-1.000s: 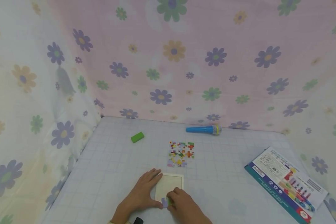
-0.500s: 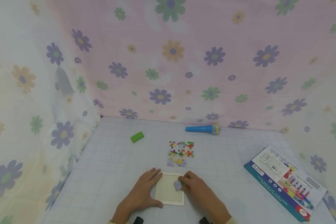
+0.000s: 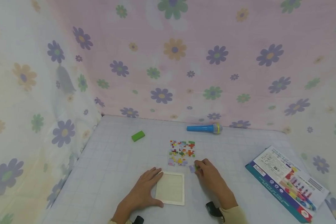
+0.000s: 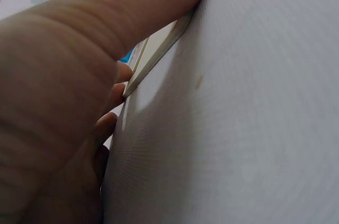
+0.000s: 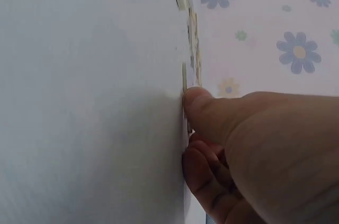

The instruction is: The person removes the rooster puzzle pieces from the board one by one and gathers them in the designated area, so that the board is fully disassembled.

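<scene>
In the head view, my left hand lies along the left side of a pale wooden puzzle tray, its fingers extended and touching the rim. The tray holds no pieces. Its corner shows beyond the thumb in the left wrist view. To the right of the tray, my right hand pinches a lilac and green jigsaw piece between thumb and fingers, down at the tabletop. The right wrist view shows that piece edge-on by the thumb tip. Several colourful jigsaw pieces lie in rows just behind the tray.
A green block lies at the back left of the white-clothed table. A blue toy microphone lies near the back edge. On the right is a flat printed box. Flowered cloth encloses the back and sides.
My right hand has lifted the lilac and green jigsaw piece off the tray's lower right corner and carried it right and away from me, to beside the rows of pieces. My left hand stays put.
</scene>
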A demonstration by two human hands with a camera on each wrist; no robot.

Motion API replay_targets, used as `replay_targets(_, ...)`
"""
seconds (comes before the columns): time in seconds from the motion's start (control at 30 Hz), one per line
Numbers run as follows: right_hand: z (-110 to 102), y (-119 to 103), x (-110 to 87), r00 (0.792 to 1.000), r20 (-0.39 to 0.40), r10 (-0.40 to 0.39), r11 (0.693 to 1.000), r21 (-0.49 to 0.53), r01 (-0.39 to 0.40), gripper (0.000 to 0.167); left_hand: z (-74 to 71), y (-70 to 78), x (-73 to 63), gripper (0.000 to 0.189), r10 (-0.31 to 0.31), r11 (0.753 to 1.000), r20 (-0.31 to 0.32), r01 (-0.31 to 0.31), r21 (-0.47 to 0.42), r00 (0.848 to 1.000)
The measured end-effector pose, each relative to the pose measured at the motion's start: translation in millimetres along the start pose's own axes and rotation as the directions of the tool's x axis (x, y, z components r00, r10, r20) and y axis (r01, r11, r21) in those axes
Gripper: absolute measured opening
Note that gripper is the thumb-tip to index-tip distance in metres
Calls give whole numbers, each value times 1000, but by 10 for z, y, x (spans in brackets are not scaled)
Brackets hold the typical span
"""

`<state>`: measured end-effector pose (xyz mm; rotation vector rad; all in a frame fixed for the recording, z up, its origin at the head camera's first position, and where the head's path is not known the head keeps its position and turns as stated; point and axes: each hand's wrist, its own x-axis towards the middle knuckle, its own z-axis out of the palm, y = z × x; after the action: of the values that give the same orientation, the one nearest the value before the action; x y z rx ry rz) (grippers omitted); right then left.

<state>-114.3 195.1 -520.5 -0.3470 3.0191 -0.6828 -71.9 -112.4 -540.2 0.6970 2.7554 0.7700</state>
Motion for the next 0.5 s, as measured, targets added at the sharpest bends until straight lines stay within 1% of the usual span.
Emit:
replay_targets(0.1, -2, -6, -24, 1000, -5, 11, 1000, 27, -11, 38, 6, 11, -1, 114, 4, 1000, -5, -4, 1, 1000)
replay_targets(0.17, 6, -11, -23, 1000, -14, 16, 999, 49, -16, 35, 1, 7, 1, 115, 2, 1000, -10, -2, 8, 1000)
replay_targets(0.3, 27, -9, -3, 999, -17, 41, 997, 70, -40, 30, 11, -2, 3, 114, -7, 1000, 1, 7, 5, 1000)
replay_targets(0.4, 39, -4, 18, 998, -14, 64, 996, 58, -63, 28, 22, -6, 3, 115, -8, 1000, 5, 8, 0, 1000)
replay_targets(0.5, 44, -1, 37, 997, -29, 67, 997, 34, -66, 27, 24, -5, 6, 115, -6, 1000, -2, 6, 5, 1000)
